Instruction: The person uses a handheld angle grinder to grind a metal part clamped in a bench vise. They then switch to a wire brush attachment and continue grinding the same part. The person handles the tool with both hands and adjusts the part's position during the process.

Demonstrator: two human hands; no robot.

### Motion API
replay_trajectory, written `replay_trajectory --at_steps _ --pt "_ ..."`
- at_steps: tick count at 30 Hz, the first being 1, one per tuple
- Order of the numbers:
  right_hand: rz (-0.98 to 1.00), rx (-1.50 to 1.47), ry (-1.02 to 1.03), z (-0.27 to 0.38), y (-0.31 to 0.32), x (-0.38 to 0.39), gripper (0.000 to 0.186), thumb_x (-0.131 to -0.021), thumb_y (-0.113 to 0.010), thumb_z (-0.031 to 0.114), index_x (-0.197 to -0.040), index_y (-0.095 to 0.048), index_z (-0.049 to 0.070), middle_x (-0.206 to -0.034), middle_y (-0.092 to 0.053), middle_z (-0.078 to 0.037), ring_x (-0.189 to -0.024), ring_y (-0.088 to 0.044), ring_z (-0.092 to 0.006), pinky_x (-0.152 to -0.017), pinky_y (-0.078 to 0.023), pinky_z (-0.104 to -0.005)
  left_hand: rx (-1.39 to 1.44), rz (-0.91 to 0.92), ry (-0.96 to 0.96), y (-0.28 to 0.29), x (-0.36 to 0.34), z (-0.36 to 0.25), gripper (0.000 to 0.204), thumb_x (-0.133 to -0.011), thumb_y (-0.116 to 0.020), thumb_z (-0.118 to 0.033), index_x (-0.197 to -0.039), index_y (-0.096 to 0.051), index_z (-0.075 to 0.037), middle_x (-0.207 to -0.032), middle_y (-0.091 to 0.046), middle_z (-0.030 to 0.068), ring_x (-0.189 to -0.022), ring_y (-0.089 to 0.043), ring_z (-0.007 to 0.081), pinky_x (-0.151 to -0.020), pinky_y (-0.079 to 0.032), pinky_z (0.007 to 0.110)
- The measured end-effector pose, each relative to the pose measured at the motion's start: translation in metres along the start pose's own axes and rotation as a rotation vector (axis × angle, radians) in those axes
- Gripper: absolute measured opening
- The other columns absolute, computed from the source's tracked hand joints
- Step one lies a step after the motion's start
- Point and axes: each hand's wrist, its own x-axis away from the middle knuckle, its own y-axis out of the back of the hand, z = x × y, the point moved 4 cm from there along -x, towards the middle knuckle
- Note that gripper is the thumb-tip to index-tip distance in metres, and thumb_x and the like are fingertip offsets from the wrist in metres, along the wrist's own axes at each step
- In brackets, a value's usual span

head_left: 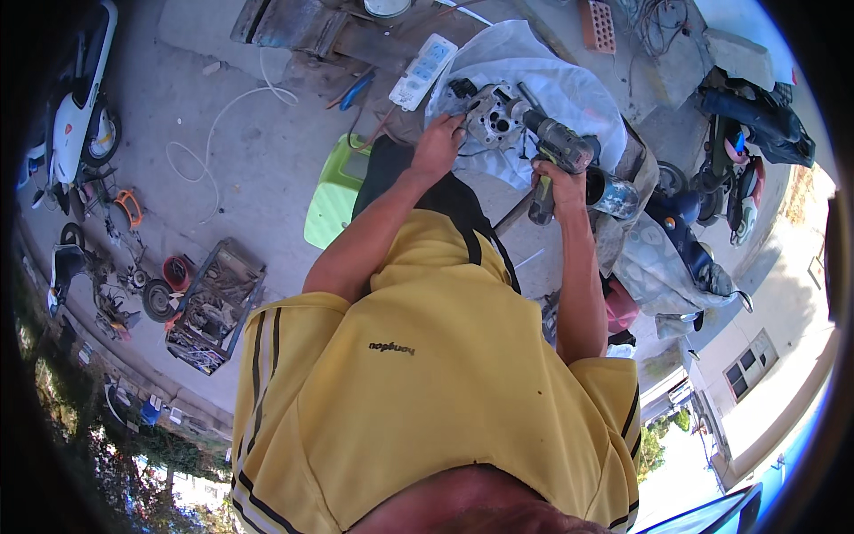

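From afar I saw the left hand [436, 148] at the left edge of the metal casting [492, 118], grip unclear. The casting lay on a white sheet [574, 87] and could have slid, letting the drill [560, 142], clasped in the right hand [564, 184], skid toward the other.

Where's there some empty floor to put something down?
Bare floor lies between the thin pale hose and the green plastic thing. Around the white sheet it's crowded: metal part, drill, left hand and right hand sit close together.
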Motion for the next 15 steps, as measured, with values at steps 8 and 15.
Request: replay_trajectory --at_steps 8,15 --pt "0.027 -0.069 0.003 -0.003 -0.011 0.022 0.028 -0.077 -0.072 -0.002 -0.103 -0.064 -0.001 -0.082 -0.068 -0.009 -0.060 -0.064 -0.0187 -0.055 -0.052 -0.0326 0.033 0.013 0.032 0.005 0.000 -0.006 0.034 -0.094 -0.061 -0.008 -0.127 -0.066 0.000 -0.116 -0.065 0.0219 -0.109 -0.063 0.0429 -0.095 -0.051 0.046" --pt "0.023 0.078 -0.027 -0.010 -0.017 0.014 0.020 -0.077 -0.072 -0.003 -0.096 -0.067 -0.001 -0.078 -0.068 -0.008 -0.059 -0.064 -0.0174 -0.054 -0.050 -0.0318 0.041 0.081 0.135 0.011 -0.002 -0.014 0.035 -0.095 -0.061 -0.008 -0.128 -0.066 0.000 -0.120 -0.065 0.0257 -0.114 -0.062 0.0440 -0.097 -0.051 0.045"
